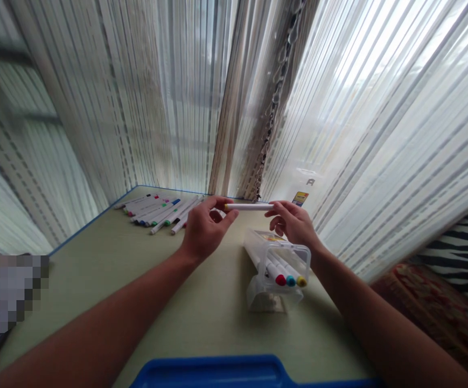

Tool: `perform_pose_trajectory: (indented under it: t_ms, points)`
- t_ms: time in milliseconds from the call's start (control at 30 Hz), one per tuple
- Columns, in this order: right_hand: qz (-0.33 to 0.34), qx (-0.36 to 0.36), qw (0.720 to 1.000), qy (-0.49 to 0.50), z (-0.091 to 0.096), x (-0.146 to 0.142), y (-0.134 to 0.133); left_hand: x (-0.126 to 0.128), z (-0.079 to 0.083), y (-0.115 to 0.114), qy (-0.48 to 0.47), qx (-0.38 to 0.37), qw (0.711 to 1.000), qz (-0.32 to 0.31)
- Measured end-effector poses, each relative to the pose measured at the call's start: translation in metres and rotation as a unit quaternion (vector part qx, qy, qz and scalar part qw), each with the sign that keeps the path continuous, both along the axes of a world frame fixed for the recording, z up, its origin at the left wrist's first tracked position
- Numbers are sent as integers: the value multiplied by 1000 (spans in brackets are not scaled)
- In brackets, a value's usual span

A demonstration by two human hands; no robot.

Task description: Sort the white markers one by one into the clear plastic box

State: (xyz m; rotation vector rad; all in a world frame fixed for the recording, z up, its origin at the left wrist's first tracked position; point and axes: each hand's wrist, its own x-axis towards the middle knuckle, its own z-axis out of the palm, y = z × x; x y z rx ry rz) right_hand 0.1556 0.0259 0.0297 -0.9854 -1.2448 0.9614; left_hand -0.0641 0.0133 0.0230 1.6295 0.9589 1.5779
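A white marker [250, 207] with a yellow tip end is held level above the table, stretched between both hands. My left hand [206, 226] has its thumb and fingers at the yellow end. At the plain white end, my right hand [292, 221] pinches the barrel, its other fingers curled. Just below the right hand stands a clear plastic marker case [256, 245], tilted with its open end towards me. Inside it lie markers with red [280, 280], blue [291, 281] and yellow [301, 281] ends.
Several loose markers [156, 211] lie spread at the table's far left. A blue plastic tray edge [213, 372] is at the front. Striped sheer curtains [185, 97] hang behind the table [128, 275]. A zebra-patterned cloth [460, 253] is at right, and a blurred-out object [3, 296] at left.
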Motion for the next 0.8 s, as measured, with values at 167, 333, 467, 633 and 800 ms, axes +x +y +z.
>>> perform_pose_trajectory:
  t_ms: [167,333,467,633,800]
  points:
    - [13,-63,997,42,2,0,0,3,6,-13,90,111,989,46]
    - [18,-89,995,45,2,1,-1,4,8,-18,135,185,972,59]
    - [10,-88,995,51,2,3,0,1,5,-13,152,190,969,49]
    - [-1,-42,996,82,5,5,0,-2,0,-4,161,177,969,68]
    - [15,-21,996,91,4,4,-1,-2,-3,-1,136,161,975,65]
